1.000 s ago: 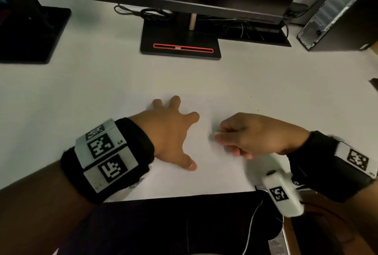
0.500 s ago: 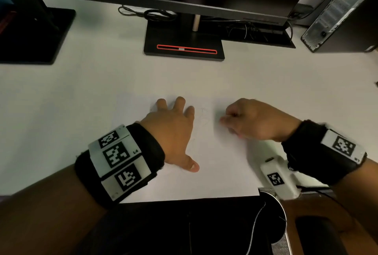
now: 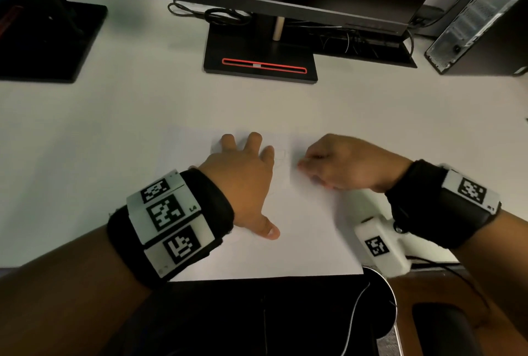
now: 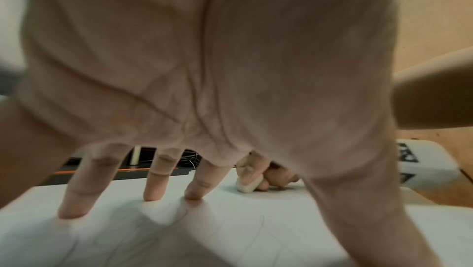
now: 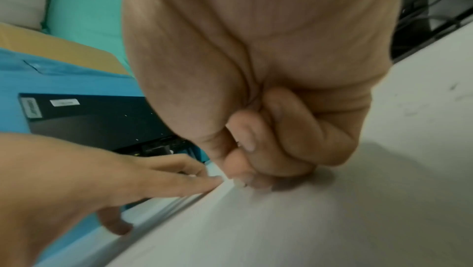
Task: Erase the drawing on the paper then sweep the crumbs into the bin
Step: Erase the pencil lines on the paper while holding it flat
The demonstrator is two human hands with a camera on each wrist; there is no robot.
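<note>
Head view shows our left hand spread flat on the paper, which lies on the table. Beside it, our right hand pinches a white eraser against the sheet's faint drawing.

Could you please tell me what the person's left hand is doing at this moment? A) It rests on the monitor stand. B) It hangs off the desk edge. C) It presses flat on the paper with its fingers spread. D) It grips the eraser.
C: the left hand lies spread on the paper, fingertips down in the left wrist view, while the right hand pinches the eraser.
</note>
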